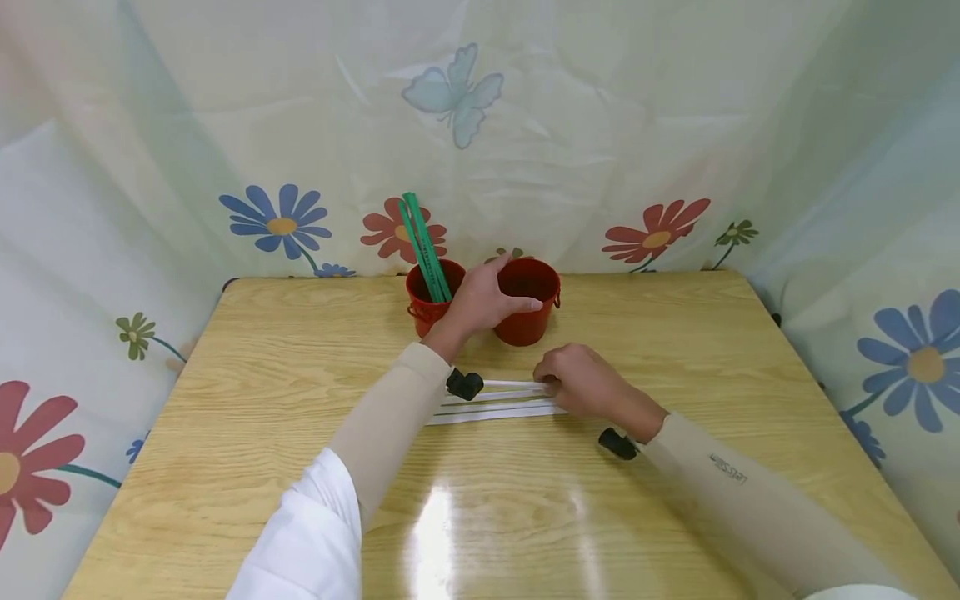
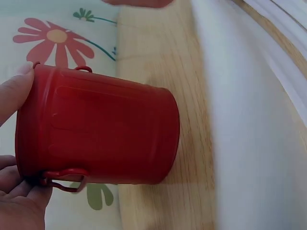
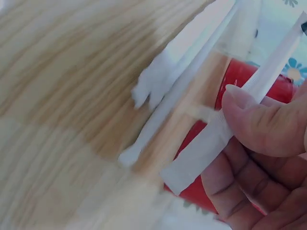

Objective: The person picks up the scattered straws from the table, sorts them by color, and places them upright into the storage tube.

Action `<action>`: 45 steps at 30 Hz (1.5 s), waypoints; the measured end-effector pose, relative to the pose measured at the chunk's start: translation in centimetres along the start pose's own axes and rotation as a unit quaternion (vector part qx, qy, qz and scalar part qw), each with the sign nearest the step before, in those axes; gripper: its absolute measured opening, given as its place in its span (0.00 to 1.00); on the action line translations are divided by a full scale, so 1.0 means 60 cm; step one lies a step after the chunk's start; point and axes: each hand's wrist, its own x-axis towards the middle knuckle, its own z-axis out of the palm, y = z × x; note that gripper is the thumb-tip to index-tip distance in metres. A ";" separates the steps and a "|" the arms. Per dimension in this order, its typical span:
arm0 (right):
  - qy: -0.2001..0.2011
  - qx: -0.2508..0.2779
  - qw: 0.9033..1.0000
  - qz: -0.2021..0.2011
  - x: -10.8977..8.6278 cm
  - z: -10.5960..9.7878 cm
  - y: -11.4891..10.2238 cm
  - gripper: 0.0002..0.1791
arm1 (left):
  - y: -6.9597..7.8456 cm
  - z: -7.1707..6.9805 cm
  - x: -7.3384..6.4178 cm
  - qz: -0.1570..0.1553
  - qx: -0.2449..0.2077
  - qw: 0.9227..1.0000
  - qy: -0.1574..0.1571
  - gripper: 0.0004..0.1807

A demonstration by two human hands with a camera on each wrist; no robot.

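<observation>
My left hand (image 1: 483,298) grips a red metal bucket (image 1: 521,329) near its rim, with the thumb across the front. In the left wrist view the bucket (image 2: 105,127) shows its small side handle, fingers close round the rim. My right hand (image 1: 588,383) pinches a long white paper-wrapped stick (image 3: 199,153) between thumb and fingers. Several more white paper-wrapped sticks (image 1: 495,412) lie side by side on the table in front of the bucket, partly hidden by the left wrist camera.
A second red bucket (image 1: 423,315) stands at the left, partly behind my left wrist, with several green sticks (image 1: 426,250) leaning in it. Both buckets are near the back edge of the wooden table (image 1: 285,433). A flowered curtain (image 1: 570,167) hangs behind and at the sides.
</observation>
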 end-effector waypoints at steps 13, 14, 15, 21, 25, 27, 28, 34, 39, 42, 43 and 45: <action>0.010 -0.070 0.997 0.024 -0.073 -0.030 0.071 0.18 | 0.003 -0.005 0.003 -0.005 -0.010 1.000 -0.011 0.55; 0.020 -0.067 0.997 0.024 -0.079 -0.033 0.077 0.17 | 0.004 -0.006 0.003 -0.004 -0.009 1.000 -0.010 0.55; 0.028 -0.059 0.998 0.027 -0.084 -0.035 0.082 0.16 | 0.004 -0.007 0.003 -0.003 -0.008 1.000 -0.009 0.55; 0.087 0.074 0.992 0.057 -0.092 -0.040 0.089 0.08 | 0.005 -0.011 0.002 0.000 -0.005 1.000 -0.002 0.54; 0.132 0.150 0.979 0.050 -0.079 -0.043 0.077 0.08 | 0.005 -0.011 0.002 0.002 -0.005 1.000 -0.001 0.55; 0.153 0.175 0.972 0.042 -0.070 -0.046 0.070 0.08 | 0.004 -0.010 0.003 0.002 -0.003 1.000 -0.001 0.55; 0.162 0.188 0.968 0.040 -0.065 -0.048 0.066 0.08 | 0.004 -0.010 0.003 0.002 -0.001 1.000 -0.001 0.55; 0.191 0.245 0.950 0.042 -0.035 -0.070 0.044 0.06 | 0.003 -0.008 0.003 0.004 0.003 1.000 -0.001 0.54; 0.199 0.270 0.941 0.051 -0.008 -0.089 0.035 0.05 | 0.003 -0.007 0.002 0.000 0.001 1.000 -0.004 0.54; 0.210 0.274 0.937 0.051 0.009 -0.098 0.033 0.04 | 0.005 -0.007 0.001 -0.002 0.003 1.000 -0.007 0.54; 0.215 0.274 0.936 0.050 0.013 -0.100 0.032 0.04 | 0.005 -0.007 0.001 -0.002 0.003 1.000 -0.008 0.54; 0.223 0.267 0.936 0.052 0.022 -0.105 0.030 0.05 | 0.007 -0.006 -0.001 -0.002 0.002 1.000 -0.011 0.53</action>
